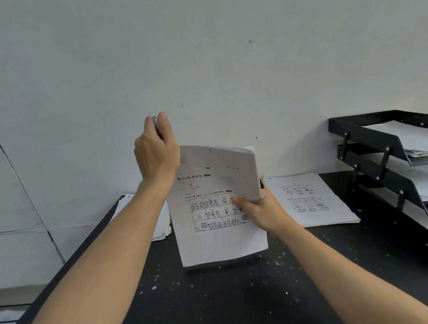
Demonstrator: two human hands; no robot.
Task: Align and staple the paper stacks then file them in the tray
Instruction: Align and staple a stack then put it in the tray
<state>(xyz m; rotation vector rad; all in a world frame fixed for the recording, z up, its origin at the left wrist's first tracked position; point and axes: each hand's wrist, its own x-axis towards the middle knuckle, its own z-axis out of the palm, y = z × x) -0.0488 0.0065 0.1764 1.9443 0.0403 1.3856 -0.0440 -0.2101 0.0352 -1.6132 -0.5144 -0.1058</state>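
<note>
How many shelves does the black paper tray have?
3, stacked at the table's right edge: the top shelf, the middle shelf and the bottom shelf. Each holds white paper. The picture's edge cuts them off, so part of the tray is hidden.
</note>
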